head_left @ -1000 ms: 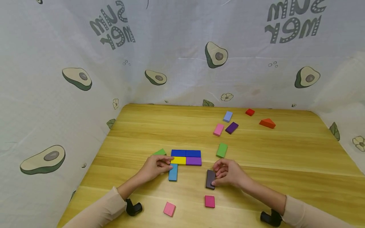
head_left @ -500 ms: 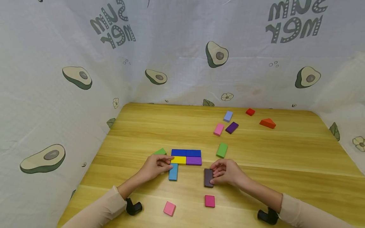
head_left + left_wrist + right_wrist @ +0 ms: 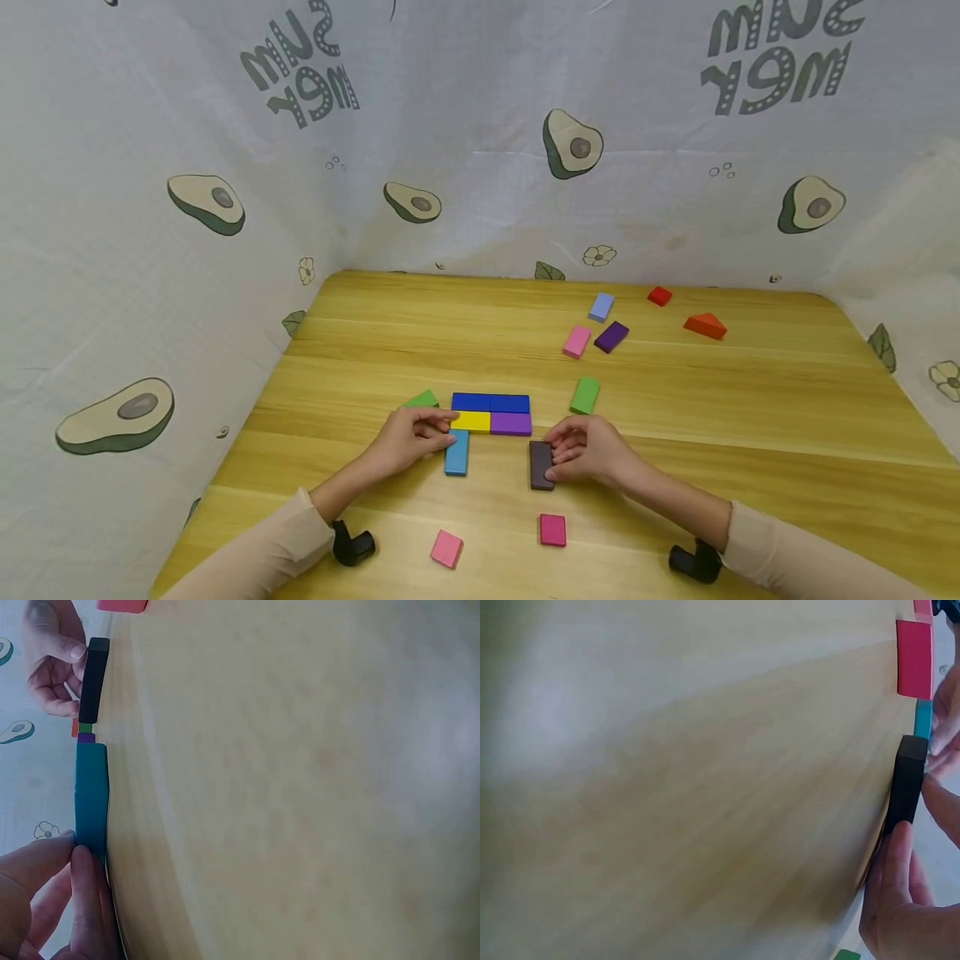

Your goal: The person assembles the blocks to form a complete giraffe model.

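Observation:
In the head view two blue blocks [image 3: 491,403] form a row, with a yellow block [image 3: 471,422] and a purple block [image 3: 511,423] against their near side. A light blue block [image 3: 457,453] points toward me from the yellow one's left end. My left hand [image 3: 405,440] holds the light blue block with its thumb, while the index fingertip touches the yellow block's corner. My right hand [image 3: 592,452] grips the dark brown block [image 3: 541,465] by its right side, thumb at the near end. That block lies parallel to the light blue one, just short of the purple block.
Pink [image 3: 447,549] and magenta square blocks [image 3: 552,530] lie nearer me. One green block [image 3: 585,395] is beyond my right hand; another green block [image 3: 422,400] is partly behind my left. Farther back are several small blocks, including a red-orange triangle [image 3: 706,326]. A patterned cloth [image 3: 480,183] surrounds the table.
My right hand has slid the dark brown block left and slightly away from me, closer to the purple block. The left hand and its blocks stay put.

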The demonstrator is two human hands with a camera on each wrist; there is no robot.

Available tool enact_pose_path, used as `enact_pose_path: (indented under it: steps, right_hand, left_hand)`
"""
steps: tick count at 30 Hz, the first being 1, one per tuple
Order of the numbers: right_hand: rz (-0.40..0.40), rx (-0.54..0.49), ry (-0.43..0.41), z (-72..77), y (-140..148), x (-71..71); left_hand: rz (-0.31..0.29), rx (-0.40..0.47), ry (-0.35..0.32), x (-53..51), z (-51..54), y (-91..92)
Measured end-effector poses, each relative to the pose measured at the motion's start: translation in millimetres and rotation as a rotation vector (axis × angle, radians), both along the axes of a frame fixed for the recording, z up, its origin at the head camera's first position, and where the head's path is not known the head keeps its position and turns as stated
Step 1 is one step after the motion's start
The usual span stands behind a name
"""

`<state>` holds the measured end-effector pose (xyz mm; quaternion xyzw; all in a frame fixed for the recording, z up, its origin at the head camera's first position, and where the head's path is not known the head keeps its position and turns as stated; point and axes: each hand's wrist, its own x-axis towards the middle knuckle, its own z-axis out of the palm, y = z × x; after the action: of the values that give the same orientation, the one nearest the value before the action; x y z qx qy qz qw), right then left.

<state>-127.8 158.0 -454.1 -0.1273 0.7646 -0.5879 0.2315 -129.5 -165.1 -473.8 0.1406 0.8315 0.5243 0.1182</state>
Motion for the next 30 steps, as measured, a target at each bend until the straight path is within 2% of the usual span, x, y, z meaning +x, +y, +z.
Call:
enact_pose_path:
  steps: [30]
  right_hand:
    - [0.009, -0.034, -0.005, -5.2, -14.0, -10.7]
  left_hand:
    - [-0.002, 0.002, 0.005, 0.1, -0.8, 0.5]
